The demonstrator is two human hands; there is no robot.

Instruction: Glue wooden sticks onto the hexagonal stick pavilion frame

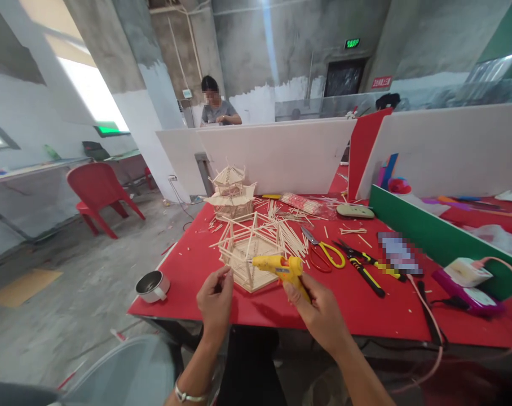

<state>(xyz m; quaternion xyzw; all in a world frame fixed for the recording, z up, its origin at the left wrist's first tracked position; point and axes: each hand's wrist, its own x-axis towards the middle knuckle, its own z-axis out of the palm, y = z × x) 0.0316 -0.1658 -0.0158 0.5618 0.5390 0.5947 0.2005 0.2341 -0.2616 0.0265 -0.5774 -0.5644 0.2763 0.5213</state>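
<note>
My right hand (317, 301) is wrapped round the handle of a yellow glue gun (279, 265), its nozzle pointing left across the front of a wooden stick frame (256, 239). This frame has a six-sided base with upright and crossing sticks. At its front left corner is my left hand (216, 296), fingers curled together; whatever they pinch, if anything, is too small to make out. Behind the frame stands a tiered pagoda model (230, 194) of the same pale sticks. Loose sticks (292, 237) lie fanned out to the right of the frame.
Scissors (330, 254), pliers (361, 270) and a phone (400, 254) lie on the red table (184, 287). A metal mug (152, 286) stands near its left edge. White partitions (277, 158) rise behind, with a person (220, 107) beyond. A pink cable (433, 321) hangs over the front right.
</note>
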